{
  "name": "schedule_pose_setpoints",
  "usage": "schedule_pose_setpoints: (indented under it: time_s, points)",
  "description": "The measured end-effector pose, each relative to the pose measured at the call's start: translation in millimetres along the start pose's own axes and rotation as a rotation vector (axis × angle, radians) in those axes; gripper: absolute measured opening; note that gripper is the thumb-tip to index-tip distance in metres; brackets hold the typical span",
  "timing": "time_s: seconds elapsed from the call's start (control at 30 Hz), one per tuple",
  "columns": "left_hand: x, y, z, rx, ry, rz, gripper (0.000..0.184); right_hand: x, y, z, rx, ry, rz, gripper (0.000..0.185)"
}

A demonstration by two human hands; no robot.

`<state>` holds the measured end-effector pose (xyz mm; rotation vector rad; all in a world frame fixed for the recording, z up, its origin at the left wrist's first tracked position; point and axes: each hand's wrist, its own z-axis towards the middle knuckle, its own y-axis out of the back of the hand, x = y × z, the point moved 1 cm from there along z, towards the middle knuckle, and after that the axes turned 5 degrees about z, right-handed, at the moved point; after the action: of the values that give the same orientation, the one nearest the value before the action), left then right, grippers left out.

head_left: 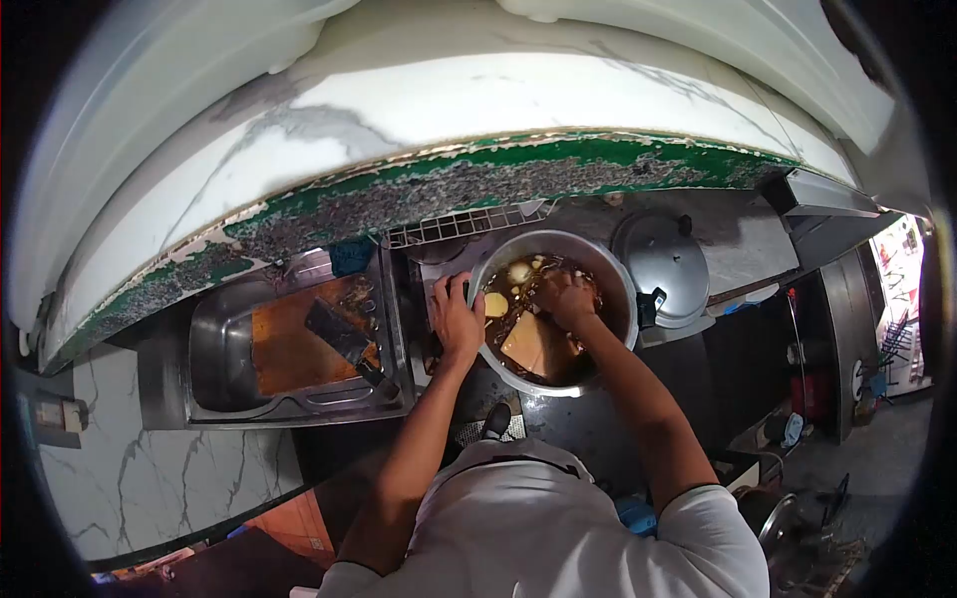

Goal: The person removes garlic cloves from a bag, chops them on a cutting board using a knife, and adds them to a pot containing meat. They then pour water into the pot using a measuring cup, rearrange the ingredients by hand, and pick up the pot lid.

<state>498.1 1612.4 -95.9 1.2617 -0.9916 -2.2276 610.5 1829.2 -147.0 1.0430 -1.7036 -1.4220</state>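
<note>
A large metal pot stands in front of me, with dark brown liquid inside. In it float a big pale tan block, a round yellow piece and several small whitish lumps. My left hand is closed around the pot's left side at the rim. Down inside the pot, my right hand has its fingers curled together at the liquid, right of the whitish lumps. What those fingers hold, if anything, is hidden.
Left of the pot is a steel sink with a brown board and a dark, broad-bladed cleaver on it. A metal lid lies right of the pot. A wire rack runs behind, below a worn green ledge.
</note>
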Motion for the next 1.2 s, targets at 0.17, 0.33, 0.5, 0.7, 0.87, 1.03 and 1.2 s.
schedule_pose_setpoints:
  time_s: [0.17, 0.33, 0.5, 0.7, 0.87, 1.03, 1.2]
  points:
    - [-5, 1, 2, -0.001, 0.012, -0.012, 0.042, -34, -53, 3, 0.153, 0.022, 0.057, 0.061]
    - [-4, -1, 6, 0.01, 0.006, -0.01, 0.043, -33, -50, -12, 0.12, 0.044, 0.0, 0.058]
    - [-2, 2, 4, 0.03, 0.02, -0.03, 0.045, -15, 3, -31, 0.165, -0.002, 0.221, 0.051]
    - [-1, 2, 7, 0.05, 0.0, -0.018, 0.045, -11, 17, -30, 0.136, 0.082, -0.056, 0.054]
    - [0, 2, 5, 0.041, -0.012, -0.011, 0.047, -6, 42, -40, 0.199, -0.117, 0.267, 0.043]
    - [2, 6, 4, 0.033, -0.068, 0.0, 0.048, -19, 23, -58, -0.394, 0.038, 0.463, 0.018]
    - [1, 5, 4, 0.096, -0.061, -0.011, 0.05, -25, 18, -78, -0.262, 0.057, 0.549, 0.011]
